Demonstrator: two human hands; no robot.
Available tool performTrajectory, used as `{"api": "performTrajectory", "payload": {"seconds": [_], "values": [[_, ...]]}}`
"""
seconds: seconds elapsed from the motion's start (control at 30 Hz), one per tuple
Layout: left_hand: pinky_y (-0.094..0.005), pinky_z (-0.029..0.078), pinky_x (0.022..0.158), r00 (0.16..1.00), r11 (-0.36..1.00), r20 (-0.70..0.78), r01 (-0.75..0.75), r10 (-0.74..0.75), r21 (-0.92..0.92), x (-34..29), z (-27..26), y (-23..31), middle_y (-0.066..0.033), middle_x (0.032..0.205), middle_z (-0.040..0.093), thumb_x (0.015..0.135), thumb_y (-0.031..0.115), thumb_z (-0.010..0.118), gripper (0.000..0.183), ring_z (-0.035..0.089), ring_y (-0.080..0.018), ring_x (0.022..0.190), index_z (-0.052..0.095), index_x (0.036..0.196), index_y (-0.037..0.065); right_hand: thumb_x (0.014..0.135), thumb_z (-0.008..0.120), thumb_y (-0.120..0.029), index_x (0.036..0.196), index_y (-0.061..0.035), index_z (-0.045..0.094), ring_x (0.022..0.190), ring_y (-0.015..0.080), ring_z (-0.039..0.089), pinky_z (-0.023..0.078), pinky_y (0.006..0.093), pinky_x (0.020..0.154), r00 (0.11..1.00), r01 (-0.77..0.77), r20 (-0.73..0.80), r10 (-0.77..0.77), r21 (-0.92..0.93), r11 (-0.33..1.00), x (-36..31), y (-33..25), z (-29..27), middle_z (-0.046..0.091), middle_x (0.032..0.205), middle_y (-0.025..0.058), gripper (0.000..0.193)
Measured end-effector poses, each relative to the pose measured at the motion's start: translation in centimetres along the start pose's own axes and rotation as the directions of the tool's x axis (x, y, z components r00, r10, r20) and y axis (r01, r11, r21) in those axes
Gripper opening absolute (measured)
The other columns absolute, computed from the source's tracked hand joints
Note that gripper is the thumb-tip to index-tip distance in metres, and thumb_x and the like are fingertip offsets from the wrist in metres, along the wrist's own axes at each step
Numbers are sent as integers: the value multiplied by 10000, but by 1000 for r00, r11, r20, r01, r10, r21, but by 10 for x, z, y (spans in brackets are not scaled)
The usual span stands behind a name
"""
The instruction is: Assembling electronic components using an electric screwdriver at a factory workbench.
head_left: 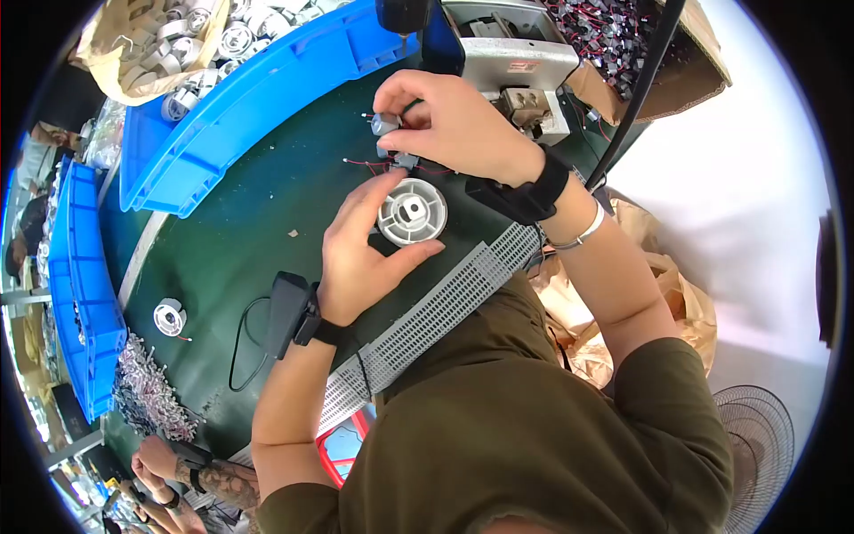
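My left hand [360,254] curves round a white round plastic housing [425,233], thumb at its near edge and fingers at its far edge. The housing has spokes and a central hub with a dark opening, and it sits low over the green bench. Just beyond it, my right hand [431,120] pinches a small grey cylindrical part [384,124] between thumb and fingers. Another small grey part [405,161] with thin red wires lies below the right thumb, close to the left fingertips. The fingers partly hide how these small parts sit.
A blue bin [267,111] and a bag of white plastic parts [160,44] stand at the back. A dark tool [405,18] hangs beside a metal fixture [520,62]. Another white part [169,317] and a wire pile [151,392] lie left. A co-worker's hand [156,458] shows lower left.
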State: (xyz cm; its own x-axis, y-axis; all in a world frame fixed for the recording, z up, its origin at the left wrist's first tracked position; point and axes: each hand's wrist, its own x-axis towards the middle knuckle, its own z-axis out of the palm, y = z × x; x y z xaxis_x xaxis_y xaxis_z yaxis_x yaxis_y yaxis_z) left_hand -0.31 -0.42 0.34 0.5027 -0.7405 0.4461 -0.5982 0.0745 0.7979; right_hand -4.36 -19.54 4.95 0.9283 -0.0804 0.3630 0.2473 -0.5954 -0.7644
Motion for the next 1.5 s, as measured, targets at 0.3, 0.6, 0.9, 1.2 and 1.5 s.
{"api": "performTrajectory", "payload": {"seconds": [0.3,0.6,0.9,1.2,1.5], "values": [[-350,475,863,993,989,-118,-11,28,145,4,-1,1,-145,1114,587,615,63,816,603,583,-270,1018,555,1155,-6,789,666,-65,1022,-17,614,830,180,617,493,304,735,991,103,-119,-57,432,896,8,-7,-11,633,954,72,243],[-317,476,905,991,944,-42,110,-129,-312,3,-1,10,-123,1199,436,762,-33,680,551,540,-191,1065,462,1269,-33,813,670,-40,1112,-19,570,810,96,594,490,230,693,990,61,-136,-33,203,977,11,4,-3,611,921,50,316],[-352,414,988,998,993,-66,15,-23,-119,-14,7,-9,-150,1240,466,722,-41,701,628,514,-228,1147,389,1266,-7,796,645,-2,1108,-16,609,839,136,606,484,272,742,971,221,111,-212,-75,972,-13,-3,-14,621,957,68,315],[-377,379,1012,999,1000,-46,25,-26,-6,-20,5,-11,-178,1250,498,715,23,726,631,500,-275,1164,432,1273,-4,817,655,20,1016,7,542,889,128,616,505,256,808,997,-62,68,30,536,842,-17,-7,-21,609,954,56,230],[-439,373,997,1000,995,-7,-18,19,101,-22,-9,-12,-228,1279,482,673,101,768,495,462,-345,1224,479,1067,24,790,716,-76,966,-6,588,808,88,598,486,220,731,988,87,-134,-78,63,994,-10,-4,-17,620,857,14,229]]}}
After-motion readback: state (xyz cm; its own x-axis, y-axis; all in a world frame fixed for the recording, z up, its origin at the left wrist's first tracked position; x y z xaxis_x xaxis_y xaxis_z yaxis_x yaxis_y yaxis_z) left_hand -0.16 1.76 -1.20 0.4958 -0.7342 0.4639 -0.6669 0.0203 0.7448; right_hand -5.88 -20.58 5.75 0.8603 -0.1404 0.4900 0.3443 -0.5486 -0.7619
